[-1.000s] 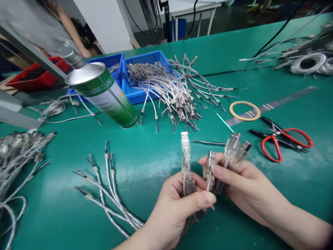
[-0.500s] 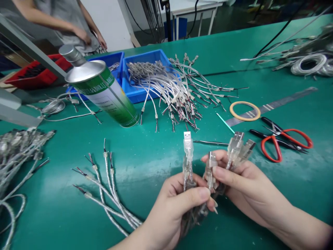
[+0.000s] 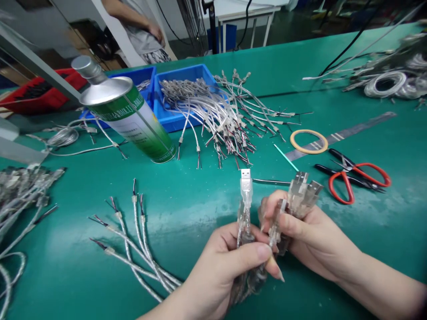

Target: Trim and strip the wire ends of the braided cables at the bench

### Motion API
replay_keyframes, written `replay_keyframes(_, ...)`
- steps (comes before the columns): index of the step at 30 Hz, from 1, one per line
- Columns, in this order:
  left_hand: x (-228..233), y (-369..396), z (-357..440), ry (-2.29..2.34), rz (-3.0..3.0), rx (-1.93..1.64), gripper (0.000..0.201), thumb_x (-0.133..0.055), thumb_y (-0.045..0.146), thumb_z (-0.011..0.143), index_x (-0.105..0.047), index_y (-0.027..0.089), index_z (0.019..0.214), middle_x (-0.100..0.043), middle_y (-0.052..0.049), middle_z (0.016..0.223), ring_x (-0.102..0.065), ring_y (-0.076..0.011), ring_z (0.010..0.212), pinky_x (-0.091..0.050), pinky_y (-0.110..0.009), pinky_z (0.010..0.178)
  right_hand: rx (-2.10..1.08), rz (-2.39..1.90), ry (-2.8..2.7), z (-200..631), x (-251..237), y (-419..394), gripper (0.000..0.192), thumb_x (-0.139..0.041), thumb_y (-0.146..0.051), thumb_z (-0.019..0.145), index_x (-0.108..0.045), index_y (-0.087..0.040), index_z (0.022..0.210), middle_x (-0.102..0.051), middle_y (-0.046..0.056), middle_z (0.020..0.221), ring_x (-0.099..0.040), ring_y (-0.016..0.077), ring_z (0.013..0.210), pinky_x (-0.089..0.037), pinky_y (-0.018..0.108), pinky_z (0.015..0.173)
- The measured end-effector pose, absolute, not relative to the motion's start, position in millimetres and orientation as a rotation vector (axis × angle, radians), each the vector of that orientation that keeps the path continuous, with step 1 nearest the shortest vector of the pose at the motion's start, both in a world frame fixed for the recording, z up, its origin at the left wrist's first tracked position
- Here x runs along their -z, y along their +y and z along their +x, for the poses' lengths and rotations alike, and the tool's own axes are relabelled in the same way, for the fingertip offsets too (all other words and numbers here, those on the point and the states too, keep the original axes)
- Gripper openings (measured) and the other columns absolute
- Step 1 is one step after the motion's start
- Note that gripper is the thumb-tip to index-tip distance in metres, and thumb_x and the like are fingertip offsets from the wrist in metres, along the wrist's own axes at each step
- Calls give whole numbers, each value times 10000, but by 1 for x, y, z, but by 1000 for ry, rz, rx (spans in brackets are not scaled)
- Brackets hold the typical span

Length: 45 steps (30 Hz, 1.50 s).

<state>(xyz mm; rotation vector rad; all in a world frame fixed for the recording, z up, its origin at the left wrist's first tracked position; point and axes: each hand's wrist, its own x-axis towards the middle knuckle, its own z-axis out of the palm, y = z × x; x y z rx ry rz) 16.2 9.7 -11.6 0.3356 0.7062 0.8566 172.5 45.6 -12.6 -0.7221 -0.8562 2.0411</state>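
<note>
My left hand (image 3: 230, 262) is closed around several clear-jacketed USB cables, its thumb pressed across them. One USB plug (image 3: 246, 186) stands upright above that grip. My right hand (image 3: 310, 235) pinches another USB plug (image 3: 277, 220) between thumb and fingers, and a cluster of USB plugs (image 3: 303, 193) sticks up from behind its fingers. The two hands almost meet. From behind my left forearm, stripped cable ends (image 3: 140, 242) with thin dark and red wires fan out on the green table (image 3: 187, 200).
A green-and-white metal can (image 3: 128, 118) stands before a blue bin (image 3: 207, 73) heaped with cables. At right lie red-handled cutters (image 3: 353, 173), a tan ring (image 3: 309, 141) and a steel ruler (image 3: 360, 126). More cables are piled left and far right. A person (image 3: 140, 31) stands beyond.
The plug pinched by my right hand has tilted to the right and turned edge-on. The plug above my left hand has shifted slightly right. The person behind has moved right in view.
</note>
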Motion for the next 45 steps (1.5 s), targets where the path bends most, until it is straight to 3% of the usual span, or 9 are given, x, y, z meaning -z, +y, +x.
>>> replay_keyframes(11, 11, 9, 18, 795, 378, -822, 144, -703, 241, 728, -658, 111, 685, -646, -28, 566, -556, -88, 548, -399, -183, 572, -2014, -729, -864, 169, 13, 45, 190, -691, -272, 848, -551, -180, 759, -600, -31, 664, -606, 87, 581, -484, 166, 522)
replay_keyframes(16, 8, 9, 18, 810, 394, -844, 164, -669, 289, 757, -708, 133, 792, -687, -55, 672, -591, -135, 639, -429, -229, 630, -2044, -832, -862, 170, 11, 44, 112, -627, -310, 886, -595, -208, 920, -569, -40, 625, -572, 96, 491, -474, 202, 478)
replay_keyframes(21, 9, 9, 16, 872, 548, -888, 129, -686, 257, 773, -738, 164, 846, -683, -39, 843, -577, -158, 847, -416, -256, 810, -1861, -1034, -929, 171, 11, 43, 150, -725, -319, 811, -656, -225, 905, -612, -26, 741, -582, 107, 708, -471, 199, 657)
replay_keyframes(27, 14, 9, 17, 858, 518, -916, 219, -760, 252, 721, -717, 200, 929, -634, -2, 796, -536, -113, 747, -412, -253, 771, -1987, -999, -982, 173, 13, 43, 120, -710, -300, 825, -662, -218, 899, -675, -2, 913, -626, 165, 885, -485, 281, 814)
replay_keyframes(32, 14, 10, 18, 843, 495, -923, 328, -756, 202, 730, -674, 224, 1047, -577, 10, 768, -510, -97, 742, -407, -225, 745, -2011, -936, -1055, 172, 13, 44, 118, -670, -295, 854, -668, -180, 881, -670, 23, 871, -626, 179, 865, -484, 288, 786)
replay_keyframes(39, 14, 10, 17, 818, 478, -923, 243, -756, 200, 725, -667, 205, 951, -568, 10, 789, -518, -103, 773, -420, -234, 790, -1977, -933, -1032, 173, 14, 41, 145, -653, -318, 861, -655, -178, 827, -644, 29, 831, -608, 181, 819, -476, 295, 728)
replay_keyframes(45, 15, 7, 18, 861, 469, -926, 200, -789, 222, 687, -608, 176, 757, -522, 45, 686, -464, -68, 647, -417, -229, 753, -2009, -926, -1013, 171, 16, 40, 181, -647, -333, 868, -628, -173, 785, -605, 13, 769, -562, 162, 773, -428, 284, 708)
